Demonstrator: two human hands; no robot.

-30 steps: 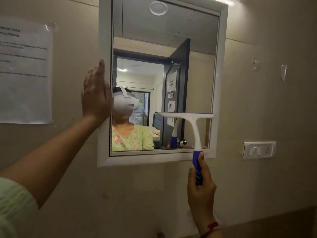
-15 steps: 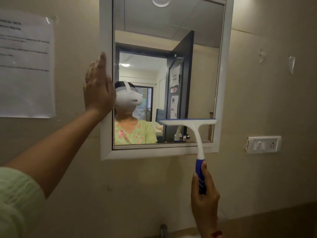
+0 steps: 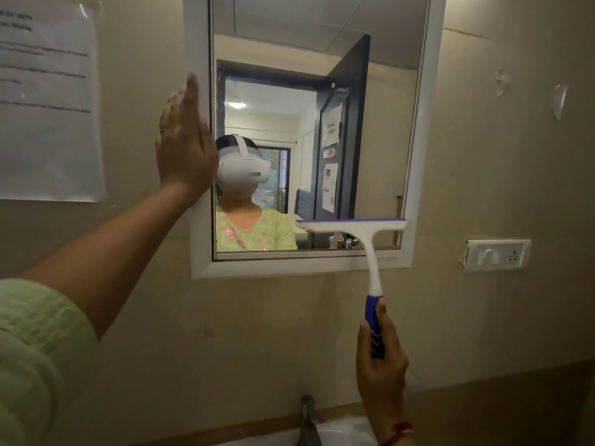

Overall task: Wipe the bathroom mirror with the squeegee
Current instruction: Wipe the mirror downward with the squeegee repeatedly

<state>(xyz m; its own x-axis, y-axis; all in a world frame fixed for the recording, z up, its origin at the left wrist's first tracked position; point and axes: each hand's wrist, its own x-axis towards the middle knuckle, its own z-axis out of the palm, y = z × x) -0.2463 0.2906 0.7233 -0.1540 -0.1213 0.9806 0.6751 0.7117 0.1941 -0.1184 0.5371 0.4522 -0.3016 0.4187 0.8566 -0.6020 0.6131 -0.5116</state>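
A wall mirror [image 3: 386,123] in a white frame [image 3: 199,246] hangs ahead of me. My right hand [image 3: 381,368] grips the blue handle of a white squeegee [image 3: 370,252]. Its blade lies level against the glass near the mirror's lower right corner, just above the bottom frame. My left hand [image 3: 185,146] rests flat with fingers together on the frame's left side, holding nothing. The glass reflects a person in a headset and a dark open door.
A printed paper sheet [image 3: 48,101] is taped to the wall at the left. A white switch and socket plate [image 3: 497,255] sits right of the mirror. Below are a tap [image 3: 307,420] and the rim of a white basin [image 3: 344,432].
The squeegee blade has slid down the right side of the glass toward the bottom frame. My left hand has stayed on the left frame. The view has tilted downward, revealing the tap and basin.
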